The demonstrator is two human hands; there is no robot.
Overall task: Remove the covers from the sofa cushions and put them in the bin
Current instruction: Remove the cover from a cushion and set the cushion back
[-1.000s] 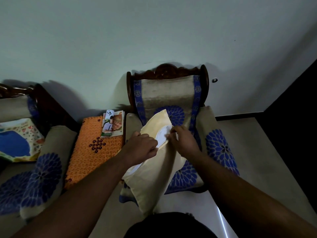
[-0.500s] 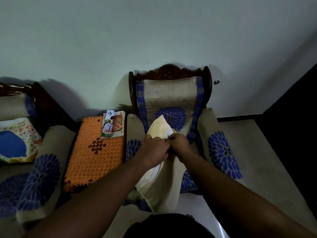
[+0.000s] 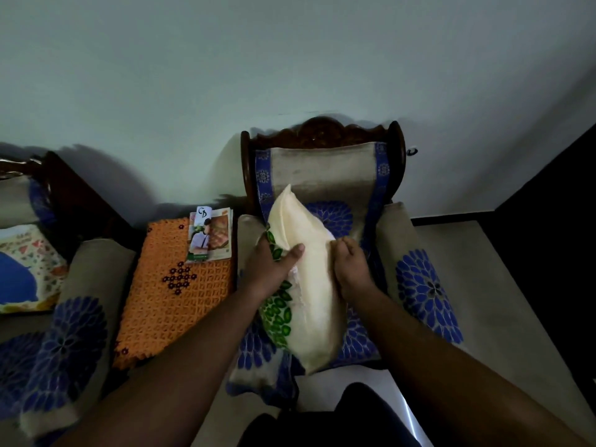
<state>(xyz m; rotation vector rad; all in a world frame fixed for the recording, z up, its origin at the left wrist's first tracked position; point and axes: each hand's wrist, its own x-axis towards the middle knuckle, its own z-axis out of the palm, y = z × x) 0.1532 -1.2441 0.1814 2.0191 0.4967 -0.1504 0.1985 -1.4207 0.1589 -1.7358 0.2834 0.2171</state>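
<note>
A cream cushion (image 3: 311, 285) with a green leaf print along its left face stands on edge on the armchair seat (image 3: 358, 346). My left hand (image 3: 274, 269) grips its left side, thumb across the cream face and fingers round the printed side. On the right edge, my right hand (image 3: 351, 269) grips the cream cover with curled fingers. No bin is in view.
The armchair has a carved wooden back (image 3: 322, 133) and padded arms with blue flowers (image 3: 425, 285). An orange crocheted mat (image 3: 174, 295) with booklets (image 3: 209, 237) lies to the left. Further left is a sofa arm (image 3: 74, 317) and another printed cushion (image 3: 22, 269).
The cushion has been turned, so its green leaf print now shows. My hands have moved from the cover's middle opening out to its two sides.
</note>
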